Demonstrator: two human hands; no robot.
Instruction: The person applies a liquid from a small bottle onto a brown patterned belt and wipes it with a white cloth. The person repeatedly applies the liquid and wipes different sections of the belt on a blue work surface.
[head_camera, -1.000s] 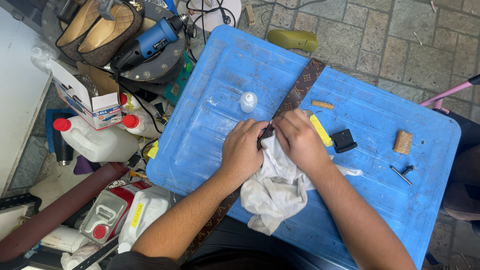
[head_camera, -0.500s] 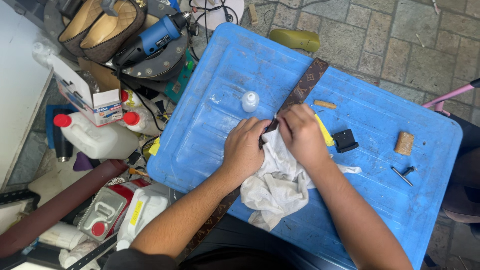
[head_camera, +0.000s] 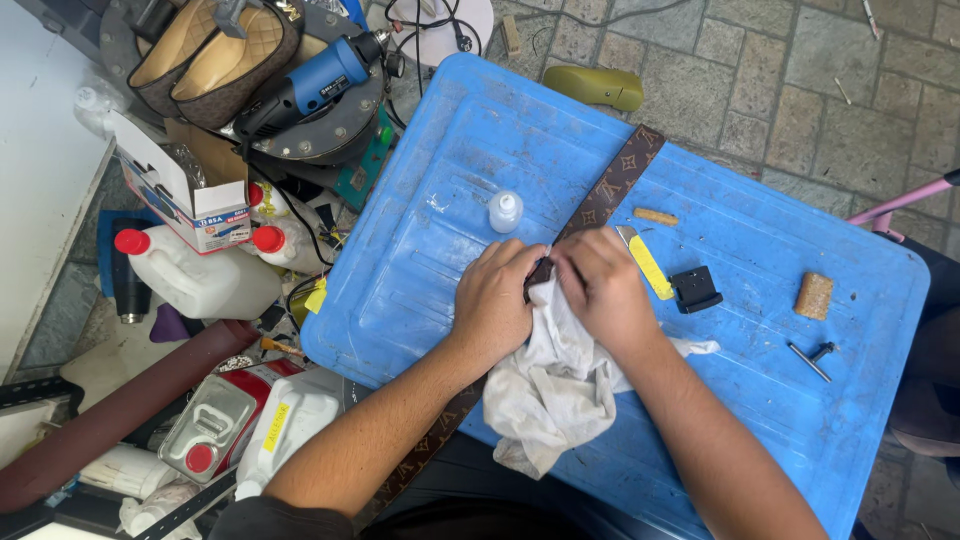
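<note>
A brown patterned belt (head_camera: 612, 186) runs diagonally across a blue plastic table (head_camera: 440, 200) and hangs off its near edge. My left hand (head_camera: 495, 305) presses down on the belt at the table's middle. My right hand (head_camera: 603, 288) sits right beside it, fingers closed on a crumpled white rag (head_camera: 555, 385) that lies over the belt. A dark bit of the belt shows between the two hands. A small white bottle (head_camera: 505, 211) stands just beyond my left hand.
On the table to the right lie a yellow-handled knife (head_camera: 648, 265), a small black block (head_camera: 695, 289), a tan stick (head_camera: 655, 216), a brown sponge block (head_camera: 814, 296) and a metal tool (head_camera: 808, 358). Left of the table are white jugs (head_camera: 200, 280), a blue rotary tool (head_camera: 310, 85) and shoes (head_camera: 215, 50).
Both hands have stayed together on the belt and rag, shifting only slightly; the view has moved a little.
</note>
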